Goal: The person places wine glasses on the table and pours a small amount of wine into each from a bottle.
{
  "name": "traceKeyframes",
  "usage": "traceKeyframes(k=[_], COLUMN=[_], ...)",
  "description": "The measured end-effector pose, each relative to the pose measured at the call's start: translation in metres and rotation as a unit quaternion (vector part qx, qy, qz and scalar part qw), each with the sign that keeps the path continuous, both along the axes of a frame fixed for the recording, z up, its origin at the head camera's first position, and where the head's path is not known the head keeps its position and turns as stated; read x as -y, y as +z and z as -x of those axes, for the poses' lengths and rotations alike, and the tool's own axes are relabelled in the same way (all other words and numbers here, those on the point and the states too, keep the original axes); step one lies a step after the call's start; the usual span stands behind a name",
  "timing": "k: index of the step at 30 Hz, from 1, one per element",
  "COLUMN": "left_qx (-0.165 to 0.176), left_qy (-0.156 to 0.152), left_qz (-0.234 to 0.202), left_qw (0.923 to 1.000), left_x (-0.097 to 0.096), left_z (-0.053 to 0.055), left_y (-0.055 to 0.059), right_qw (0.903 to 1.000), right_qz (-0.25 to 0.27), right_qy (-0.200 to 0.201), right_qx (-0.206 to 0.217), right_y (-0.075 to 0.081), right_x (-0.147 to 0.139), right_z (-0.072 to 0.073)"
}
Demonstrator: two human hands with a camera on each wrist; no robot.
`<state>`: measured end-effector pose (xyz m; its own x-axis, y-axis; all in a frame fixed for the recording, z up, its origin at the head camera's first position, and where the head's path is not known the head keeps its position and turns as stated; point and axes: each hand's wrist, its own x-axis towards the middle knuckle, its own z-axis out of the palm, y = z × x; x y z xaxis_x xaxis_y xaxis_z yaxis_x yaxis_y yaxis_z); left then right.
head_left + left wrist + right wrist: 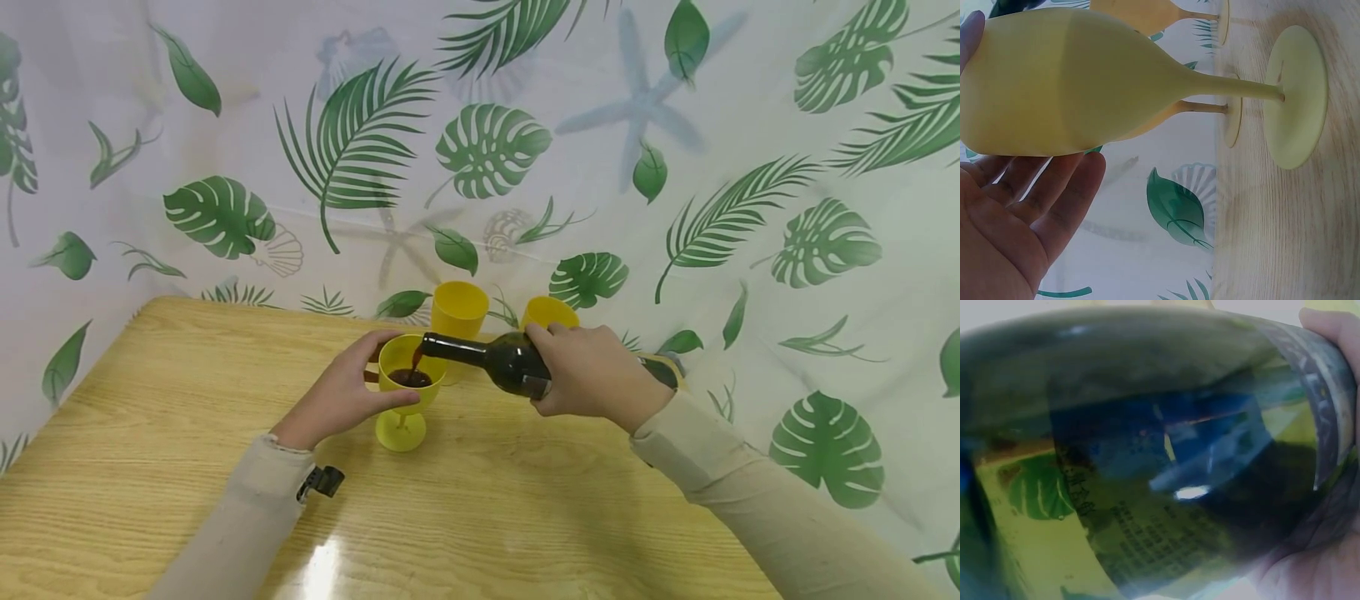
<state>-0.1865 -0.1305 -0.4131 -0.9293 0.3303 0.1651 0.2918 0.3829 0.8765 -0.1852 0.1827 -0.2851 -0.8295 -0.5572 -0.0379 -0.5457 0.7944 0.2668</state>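
Note:
A yellow goblet (400, 429) stands upright on the wooden table with dark red liquid in its bowl. My left hand (348, 379) holds that bowl, the thumb across the near side and the fingers behind. In the left wrist view the goblet (1091, 81) lies between thumb and fingers, its foot on the tabletop. My right hand (592, 367) grips a dark green wine bottle (517, 362), tilted nearly level with its mouth over the goblet's rim. A thin red stream runs from the mouth into the bowl. Glass and label fill the right wrist view of the bottle (1166, 456).
Two more yellow goblets stand behind, one (459, 308) just past the bottle neck, another (551, 311) partly hidden by my right hand. A leaf-patterned curtain (495, 233) hangs along the back edge of the table (187, 400). Something dark with a yellowish rim (663, 371) shows beyond my right wrist.

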Motion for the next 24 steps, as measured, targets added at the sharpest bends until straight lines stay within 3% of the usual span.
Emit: traceKeyframes(k=[24], left_qx=[0.003], left_qy=[0.001], left_qz=[0.002], left_qw=[1.0000], left_x=[0.0002], left_z=[0.0011], left_y=[-0.0012], right_qw=[1.0000], right_qz=[-0.001], right_qy=[0.004], right_qx=[0.001], right_y=[-0.0023], right_x=[-0.0006], right_z=[-0.0004])
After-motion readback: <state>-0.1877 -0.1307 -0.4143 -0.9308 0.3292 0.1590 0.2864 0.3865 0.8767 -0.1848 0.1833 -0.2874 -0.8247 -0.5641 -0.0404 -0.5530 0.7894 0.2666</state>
